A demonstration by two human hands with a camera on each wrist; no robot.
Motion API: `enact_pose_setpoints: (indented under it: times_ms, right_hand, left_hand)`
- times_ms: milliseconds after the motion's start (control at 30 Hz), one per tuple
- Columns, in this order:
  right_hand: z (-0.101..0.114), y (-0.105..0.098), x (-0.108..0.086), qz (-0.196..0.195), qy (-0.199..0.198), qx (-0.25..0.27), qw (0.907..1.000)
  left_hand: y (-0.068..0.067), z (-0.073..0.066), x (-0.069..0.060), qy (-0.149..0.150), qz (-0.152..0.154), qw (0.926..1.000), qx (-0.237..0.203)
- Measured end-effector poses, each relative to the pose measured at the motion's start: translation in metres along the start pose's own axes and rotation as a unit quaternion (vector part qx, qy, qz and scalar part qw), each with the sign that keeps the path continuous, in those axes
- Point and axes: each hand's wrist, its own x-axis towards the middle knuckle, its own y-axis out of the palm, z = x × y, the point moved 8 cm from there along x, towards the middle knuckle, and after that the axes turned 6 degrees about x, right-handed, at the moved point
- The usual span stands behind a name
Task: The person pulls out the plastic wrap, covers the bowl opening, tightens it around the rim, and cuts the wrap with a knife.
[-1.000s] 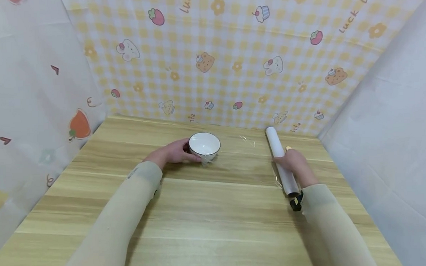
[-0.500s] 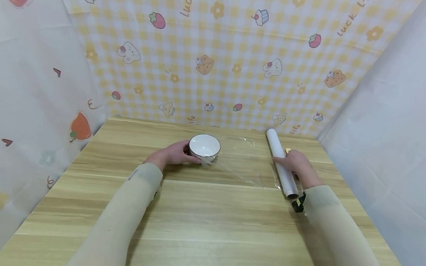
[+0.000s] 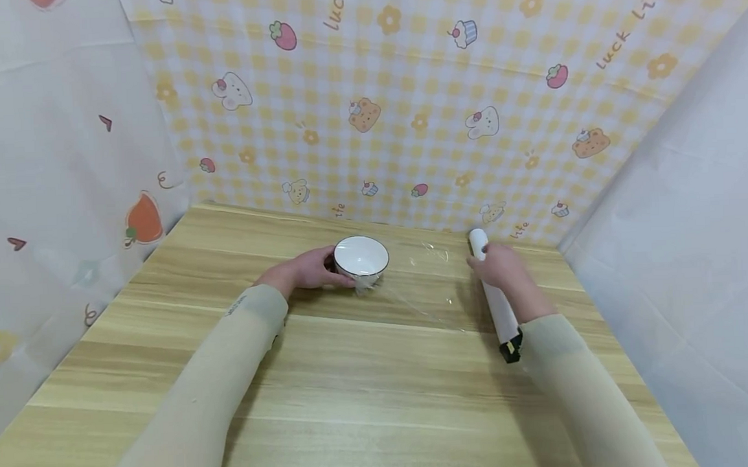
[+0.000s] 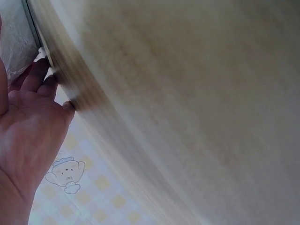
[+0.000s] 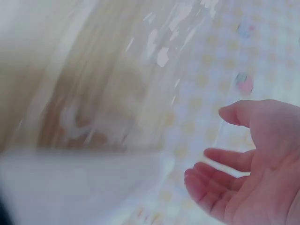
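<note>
On the wooden table, a white bowl (image 3: 360, 256) with a dark rim stands upright. My left hand (image 3: 312, 268) grips its left side, thumb in front and fingers behind; in the left wrist view, fingertips touch the film-covered bowl (image 4: 18, 44). Clear cling film (image 3: 365, 282) bunches at the bowl's front and stretches right toward a white roll (image 3: 499, 313). Over the far part of that roll is my right hand (image 3: 504, 270). In the right wrist view, this hand (image 5: 248, 164) has loosely bent fingers apart from the thumb, nothing between them, with the blurred roll (image 5: 75, 187) beside it.
A yellow-checked cloth (image 3: 406, 95) hangs behind the table's back edge. White cloths stand at the left (image 3: 56, 169) and right (image 3: 678, 250). Bare wooden tabletop (image 3: 380, 398) lies in front of the bowl and roll.
My right hand has let go of the roll's middle and moved toward its far end. The left hand keeps its hold on the bowl. The head view has shifted slightly.
</note>
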Motion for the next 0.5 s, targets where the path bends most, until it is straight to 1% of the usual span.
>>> enact_pose_setpoints:
  times_ms: [67,167,267,367,500]
  right_hand:
    - [0.023,0.006,0.005,-0.003,-0.036,0.008,0.9993]
    - [0.054,0.021,0.011,0.000,-0.087,0.029,0.9958]
    - [0.077,0.041,0.018,0.018,-0.127,0.051,0.9904]
    - [0.091,0.063,0.026,0.041,-0.146,0.078,0.9854]
    - [0.097,0.084,0.030,0.071,-0.131,0.116,0.9820]
  left_hand:
    - [0.000,0.000,0.000,-0.001,0.000,1.0000,-0.001]
    - [0.000,-0.001,0.000,-0.001,0.000,1.0000,0.000]
    - [-0.001,0.000,-0.001,-0.002,-0.001,1.0000,0.001]
    - [-0.001,-0.001,-0.001,0.000,0.000,1.0000,-0.003]
    - [0.000,0.000,0.000,-0.001,0.004,1.0000,-0.007]
